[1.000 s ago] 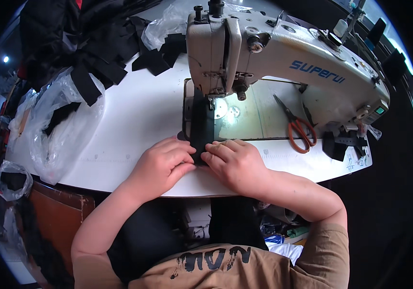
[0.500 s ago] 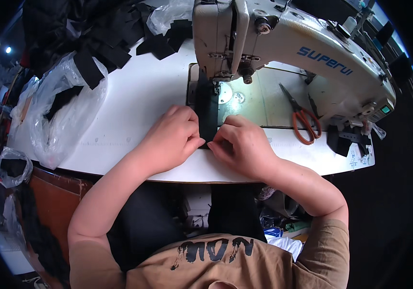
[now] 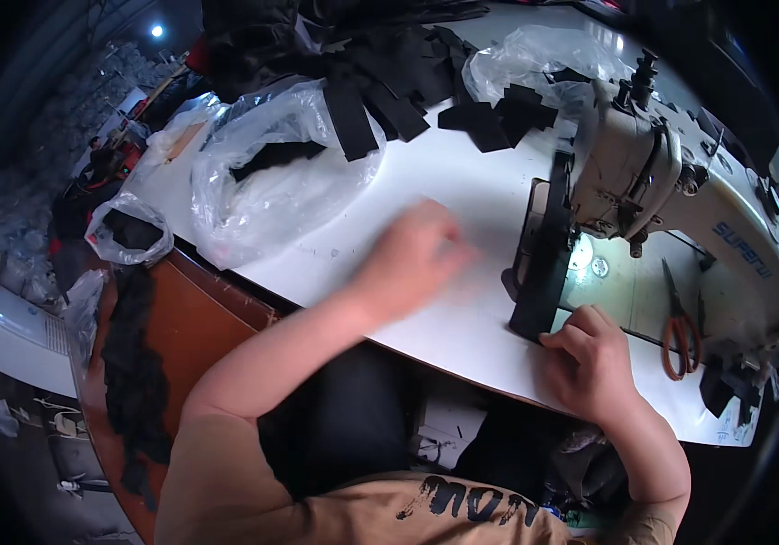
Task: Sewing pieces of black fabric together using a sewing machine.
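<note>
A long black fabric strip lies under the needle area of the sewing machine and runs toward the table's front edge. At the strip's near right corner, my right hand is closed, its thumb and forefinger at the fabric's edge. My left hand is over the white table, left of the strip and apart from it. Motion smears its fingers, so whether they hold anything cannot be made out. The machine's lamp lights the metal plate beside the strip.
Scissors with orange handles lie right of my right hand. Black fabric pieces are heaped at the back, near a clear plastic bag. A smaller bag hangs by the table's left edge. Black scraps lie far right.
My left hand has come off the strip and moved left. My right hand stays by the strip's near end. The whole view has turned left, showing more of the bags and fabric heap.
</note>
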`<state>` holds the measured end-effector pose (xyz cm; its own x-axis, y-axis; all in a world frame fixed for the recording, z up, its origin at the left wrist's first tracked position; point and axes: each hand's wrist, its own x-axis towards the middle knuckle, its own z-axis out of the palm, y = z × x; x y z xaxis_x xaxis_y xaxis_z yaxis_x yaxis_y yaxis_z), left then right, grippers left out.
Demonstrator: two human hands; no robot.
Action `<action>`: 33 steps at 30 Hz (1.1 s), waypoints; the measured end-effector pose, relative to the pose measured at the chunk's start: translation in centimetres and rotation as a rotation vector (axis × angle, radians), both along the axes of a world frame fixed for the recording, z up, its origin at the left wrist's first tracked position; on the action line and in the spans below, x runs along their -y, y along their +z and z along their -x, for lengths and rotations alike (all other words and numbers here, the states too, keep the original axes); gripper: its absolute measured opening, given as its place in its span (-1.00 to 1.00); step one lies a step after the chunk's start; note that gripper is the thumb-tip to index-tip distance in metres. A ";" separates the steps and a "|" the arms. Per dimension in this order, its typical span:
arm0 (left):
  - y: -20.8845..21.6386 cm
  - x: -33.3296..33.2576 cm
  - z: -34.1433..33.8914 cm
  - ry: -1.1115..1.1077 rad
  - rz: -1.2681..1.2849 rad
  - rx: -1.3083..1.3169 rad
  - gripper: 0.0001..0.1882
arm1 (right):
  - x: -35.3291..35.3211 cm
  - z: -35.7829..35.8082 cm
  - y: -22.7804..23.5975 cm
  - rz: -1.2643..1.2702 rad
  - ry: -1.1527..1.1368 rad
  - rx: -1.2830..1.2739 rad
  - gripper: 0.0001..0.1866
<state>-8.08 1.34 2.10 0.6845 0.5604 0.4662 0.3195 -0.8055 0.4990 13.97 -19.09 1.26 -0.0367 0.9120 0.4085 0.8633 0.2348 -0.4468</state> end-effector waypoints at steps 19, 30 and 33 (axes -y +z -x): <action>-3.8 -29.8 15.6 0.830 0.209 0.141 -0.50 | -0.7 0.5 0.4 -0.028 0.060 0.000 -0.77; 0.9 -9.9 15.8 0.509 0.850 0.274 -0.48 | -0.2 -0.2 -0.3 -0.025 0.040 0.052 -0.76; 0.7 -8.6 15.9 0.468 0.917 0.223 -0.41 | -0.3 -0.1 -0.4 -0.042 0.043 0.062 -0.76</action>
